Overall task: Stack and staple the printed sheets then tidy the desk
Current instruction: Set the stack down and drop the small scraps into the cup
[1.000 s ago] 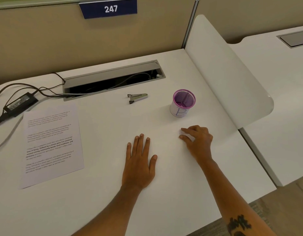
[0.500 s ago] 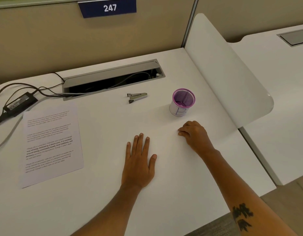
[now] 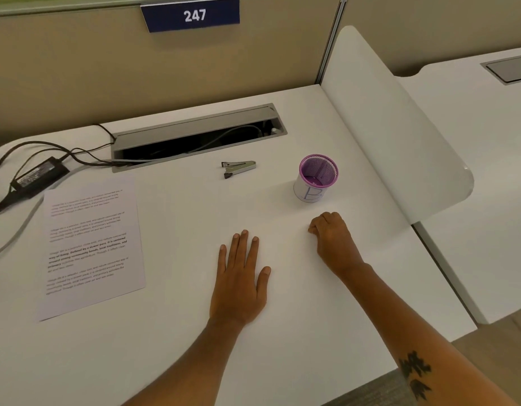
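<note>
A: What's the step, and how to do it well?

B: Probably lifting a white sheet lying under both hands; it barely shows against the surface. Pin it flat, peel 1 corner, then carry it onto the printed sheet near the left edge, corners matched.

A: And the hands?

B: The left hand lies flat, fingers straight. The right hand is curled, fingertips down; whether it pinches paper, I cannot tell. The stapler waits untouched near the back edge.

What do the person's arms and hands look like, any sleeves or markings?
Both forearms are bare, with no sleeves, gloves, rings or watch in view. The left hand is unmarked. The arm of the right hand bears a dark tattoo on the forearm.
</note>
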The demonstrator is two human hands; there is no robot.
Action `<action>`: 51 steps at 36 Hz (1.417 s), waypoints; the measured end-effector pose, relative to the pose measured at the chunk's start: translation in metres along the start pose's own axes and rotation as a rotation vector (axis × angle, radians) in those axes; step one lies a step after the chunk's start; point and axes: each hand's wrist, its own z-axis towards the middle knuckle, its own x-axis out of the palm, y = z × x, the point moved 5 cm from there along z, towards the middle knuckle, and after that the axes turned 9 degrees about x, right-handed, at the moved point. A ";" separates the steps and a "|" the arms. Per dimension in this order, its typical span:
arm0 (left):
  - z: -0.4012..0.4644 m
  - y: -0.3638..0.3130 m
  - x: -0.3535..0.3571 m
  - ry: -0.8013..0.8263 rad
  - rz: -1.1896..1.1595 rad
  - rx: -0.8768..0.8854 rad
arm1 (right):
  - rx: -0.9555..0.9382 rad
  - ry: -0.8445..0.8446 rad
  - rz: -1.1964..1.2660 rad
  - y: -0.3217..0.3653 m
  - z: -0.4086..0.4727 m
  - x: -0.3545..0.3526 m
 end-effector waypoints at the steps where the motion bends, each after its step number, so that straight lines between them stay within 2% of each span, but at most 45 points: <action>1: 0.000 0.000 0.000 0.001 0.000 -0.001 | 0.002 0.001 -0.014 0.001 -0.001 0.001; 7: 0.000 0.000 0.000 0.002 0.001 -0.004 | -0.005 0.031 -0.086 0.004 -0.003 0.000; 10: 0.000 0.000 0.001 0.004 0.000 -0.004 | 0.094 0.079 -0.055 -0.003 0.000 0.003; 15: 0.000 0.000 0.001 0.007 0.001 -0.003 | 0.509 0.173 0.324 -0.011 0.010 -0.014; 17: 0.000 0.000 0.001 0.013 -0.003 -0.003 | 0.611 0.184 0.447 -0.013 0.014 -0.022; 22: 0.000 0.001 0.000 0.022 -0.002 -0.007 | 0.759 0.252 0.780 -0.018 0.026 -0.042; 28: 0.001 0.001 0.000 0.022 -0.005 -0.002 | 0.772 0.265 0.997 -0.002 0.058 -0.084; 34: 0.000 0.000 -0.001 0.012 -0.015 0.006 | 0.753 0.093 0.784 0.000 0.100 -0.105; 42: 0.000 0.001 -0.001 0.010 -0.024 0.003 | 0.616 0.028 0.384 0.012 0.117 -0.109; 51: 0.000 0.000 -0.001 0.014 -0.026 0.002 | 0.502 -0.010 0.293 0.017 0.115 -0.114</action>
